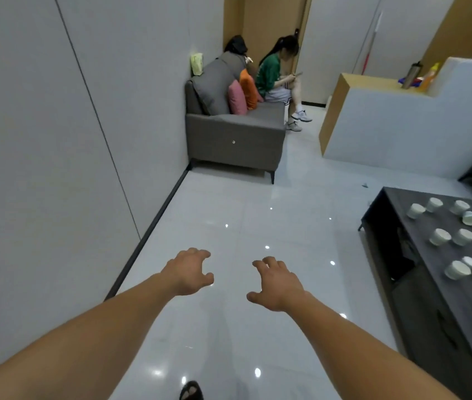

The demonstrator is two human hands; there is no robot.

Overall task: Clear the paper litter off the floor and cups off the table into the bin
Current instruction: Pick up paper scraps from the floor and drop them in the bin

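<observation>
Left hand (190, 271) and right hand (275, 284): empty, fingers loosely curled and spread, above glossy white tiled floor (258, 197). Small white paper cups (439, 236) on dark grey low table (402, 197) at 3 o'clock.

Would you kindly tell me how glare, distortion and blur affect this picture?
Head view: small bright glints dot the glossy floor; head view: the wide lens stretches the forearms toward the bottom corners and leans the left wall; head view: the cups on the table look soft near the right edge, while the left hand and right hand are fairly sharp; lighting even, shadows faint.
</observation>
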